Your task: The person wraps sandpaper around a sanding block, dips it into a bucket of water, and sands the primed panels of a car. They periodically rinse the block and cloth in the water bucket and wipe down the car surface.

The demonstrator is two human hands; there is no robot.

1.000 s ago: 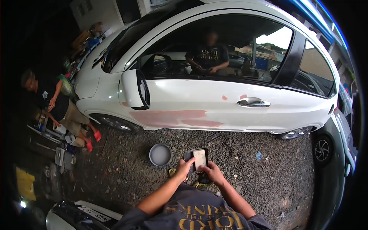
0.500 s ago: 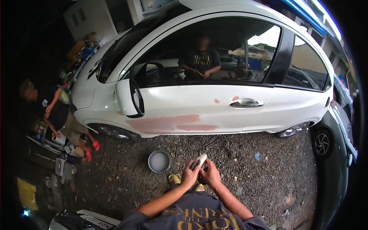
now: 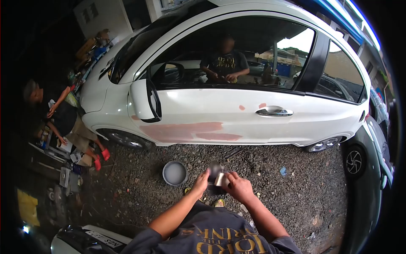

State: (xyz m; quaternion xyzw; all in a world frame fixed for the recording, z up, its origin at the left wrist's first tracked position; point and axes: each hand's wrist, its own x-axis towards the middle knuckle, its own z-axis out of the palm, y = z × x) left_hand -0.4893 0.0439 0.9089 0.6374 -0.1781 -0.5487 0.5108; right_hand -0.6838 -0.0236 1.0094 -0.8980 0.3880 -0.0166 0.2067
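My left hand (image 3: 201,183) grips the edge of a dark, sheet-like piece (image 3: 215,168), which is smeared by motion. A small pale block (image 3: 220,179) lies against it, pinched in the fingers of my right hand (image 3: 240,187). Both hands are close together in front of my body, above the gravel. Ahead of them stands a white car (image 3: 198,108), with reddish-brown patches (image 3: 177,131) low on its front door and smaller spots near the handle.
A grey basin (image 3: 175,173) of cloudy liquid sits on the gravel (image 3: 279,199), left of my hands. At the far left is another person (image 3: 63,114) in red shoes, beside cluttered items. A dark car (image 3: 363,169) stands right, and a vehicle with a plate (image 3: 103,240) behind me.
The dark piece and the pale block, held together before, now show as separate shapes. My right hand has shifted slightly right, my left slightly left. The view has tilted a little.
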